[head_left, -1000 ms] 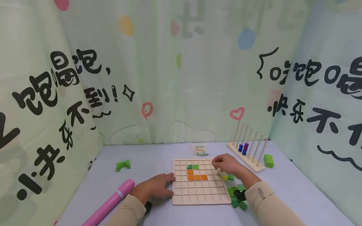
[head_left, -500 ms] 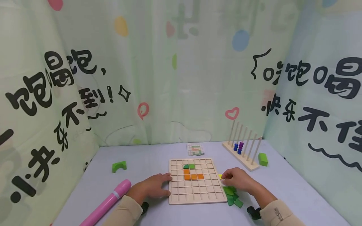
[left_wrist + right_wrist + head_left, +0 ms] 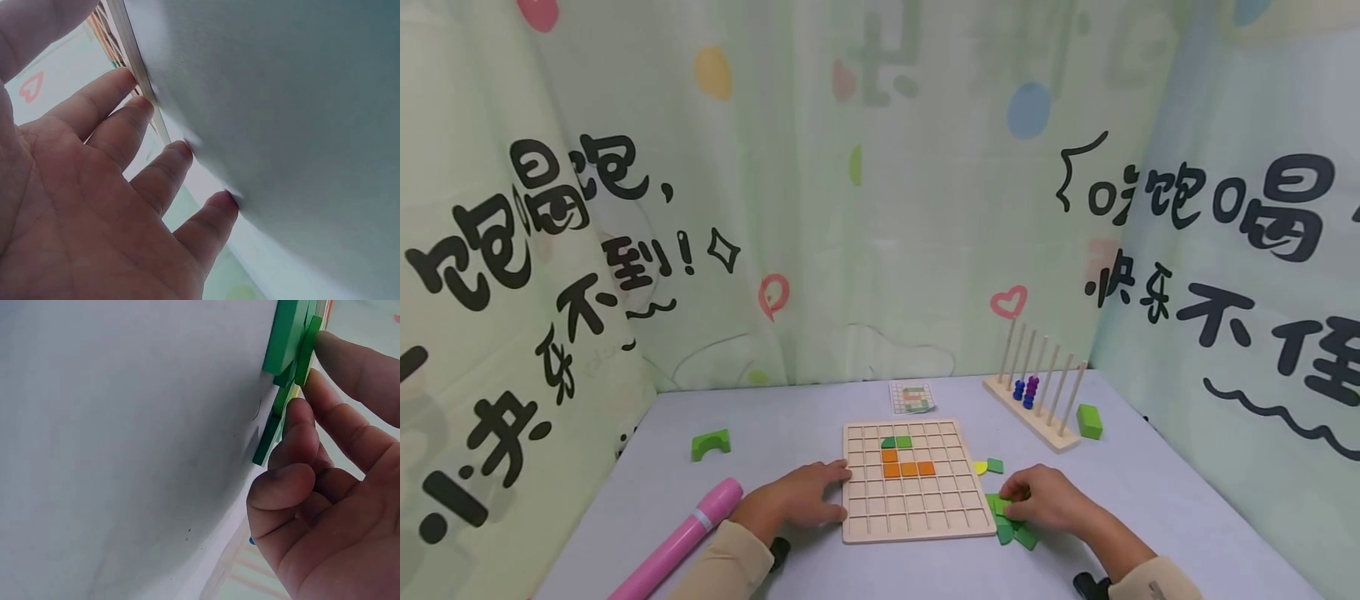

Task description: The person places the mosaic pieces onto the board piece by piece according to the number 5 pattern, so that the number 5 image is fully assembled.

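Green tiles (image 3: 1011,521) lie in a small heap on the pale tabletop (image 3: 1150,500), just off the lower right corner of the wooden grid board (image 3: 913,482) — at about four o'clock from the board's middle. The right hand (image 3: 1041,500) sits over that heap, and in the right wrist view its fingers (image 3: 300,434) are curled, with fingertip and thumb touching the edges of the stacked green pieces (image 3: 290,356); I cannot tell whether one is truly pinched or only touched. The left hand (image 3: 808,496) lies flat at the board's nine o'clock side, fingers straight and spread, with the fingertips (image 3: 134,84) pressed against the board's edge (image 3: 134,47) and nothing held.

On the board, two green tiles (image 3: 897,442) sit side by side near twelve o'clock, and orange tiles (image 3: 906,467) form an L just below them. One more green tile (image 3: 995,465) and a yellow piece (image 3: 980,467) rest on the table at three o'clock from the board, just beside its rim.

Farther out: a pattern card (image 3: 912,397) at twelve o'clock beyond the board, a wooden peg rack (image 3: 1037,400) with blue and purple beads at two o'clock, and a green block (image 3: 1089,421) beside that rack. A green arch block (image 3: 711,444) lies at ten o'clock — well apart from the board — and a pink tube (image 3: 681,537) lies at eight o'clock near the left sleeve (image 3: 722,567).
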Demonstrator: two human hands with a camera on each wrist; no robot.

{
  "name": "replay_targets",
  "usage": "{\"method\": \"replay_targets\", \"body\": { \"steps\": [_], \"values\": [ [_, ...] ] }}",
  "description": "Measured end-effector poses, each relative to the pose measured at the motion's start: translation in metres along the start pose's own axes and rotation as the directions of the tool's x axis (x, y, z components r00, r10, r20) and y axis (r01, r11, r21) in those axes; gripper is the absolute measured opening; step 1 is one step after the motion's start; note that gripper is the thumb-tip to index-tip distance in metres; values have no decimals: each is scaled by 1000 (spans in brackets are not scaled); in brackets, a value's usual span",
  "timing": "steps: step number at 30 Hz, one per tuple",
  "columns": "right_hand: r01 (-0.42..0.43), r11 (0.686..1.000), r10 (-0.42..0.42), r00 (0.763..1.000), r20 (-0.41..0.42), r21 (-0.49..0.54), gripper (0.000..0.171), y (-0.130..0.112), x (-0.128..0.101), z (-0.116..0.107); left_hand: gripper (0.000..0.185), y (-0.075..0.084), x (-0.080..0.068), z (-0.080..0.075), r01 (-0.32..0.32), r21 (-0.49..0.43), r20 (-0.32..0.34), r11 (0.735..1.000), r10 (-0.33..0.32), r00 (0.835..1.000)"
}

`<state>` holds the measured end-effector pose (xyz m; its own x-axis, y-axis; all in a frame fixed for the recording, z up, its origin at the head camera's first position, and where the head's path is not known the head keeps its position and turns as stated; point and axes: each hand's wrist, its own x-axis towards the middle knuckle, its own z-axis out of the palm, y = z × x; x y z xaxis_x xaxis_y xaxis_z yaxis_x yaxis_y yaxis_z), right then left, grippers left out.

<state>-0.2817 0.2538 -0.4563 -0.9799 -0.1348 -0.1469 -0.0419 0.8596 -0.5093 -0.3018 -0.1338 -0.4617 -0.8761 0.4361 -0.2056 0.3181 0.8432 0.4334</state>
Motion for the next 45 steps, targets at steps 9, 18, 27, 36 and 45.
{"method": "replay_targets", "body": {
  "steps": [9,18,27,36,45],
  "values": [
    [28,996,-30,999,24,90,17,-5,5,0,65,-6,-1,-2,8,-7,-4,1000,-8,1000],
    [118,969,-136,988,70,218,13,-4,21,-10,65,-7,-2,-2,48,-17,3,999,-48,999],
    [163,951,-187,980,69,261,12,-23,48,-4,65,-7,-3,-5,63,-13,0,998,-63,998],
    [177,939,-208,975,79,295,11,-57,80,7,65,-7,-3,-3,30,-20,5,999,-30,1000],
    [180,963,-188,982,23,203,7,-72,122,17,65,-4,0,1,26,-7,4,1000,-26,1000]
  ]
}}
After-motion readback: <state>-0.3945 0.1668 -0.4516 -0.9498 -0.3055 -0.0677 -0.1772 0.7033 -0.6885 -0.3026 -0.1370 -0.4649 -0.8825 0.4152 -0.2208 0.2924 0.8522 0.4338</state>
